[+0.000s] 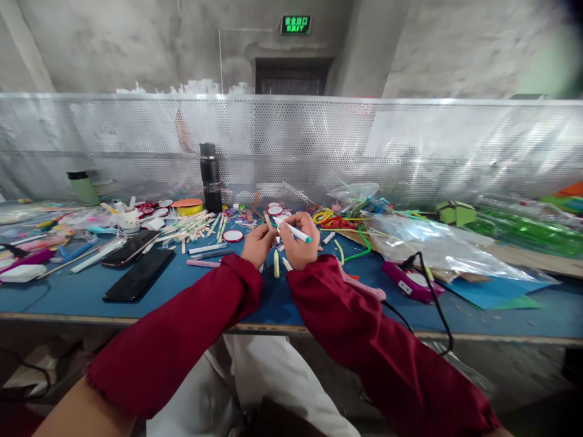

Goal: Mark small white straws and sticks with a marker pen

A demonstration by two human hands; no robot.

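Note:
My right hand [302, 246] is closed around a white marker pen [295, 231] whose green end points right and towards me. Close beside it, my left hand [257, 244] is pinched shut, fingertips almost meeting those of the right. What the left fingers hold is too small to make out. Below the hands, a pale yellow-green pen-like piece [276, 264] lies on the blue tabletop, and a second pale piece [286, 264] lies partly behind my right wrist. Left of my left hand are several pens, among them a white marker [207, 248] and a pink one [203, 263].
Two dark phones [139, 275] lie at left. A black bottle [210, 179] stands behind many craft sticks [194, 229]. Coloured pipe cleaners [359, 246], plastic bags [423, 243], a purple device [412, 284] and a pink glue gun [364, 287] with a cable are at right. A perforated metal screen [291, 145] closes the back.

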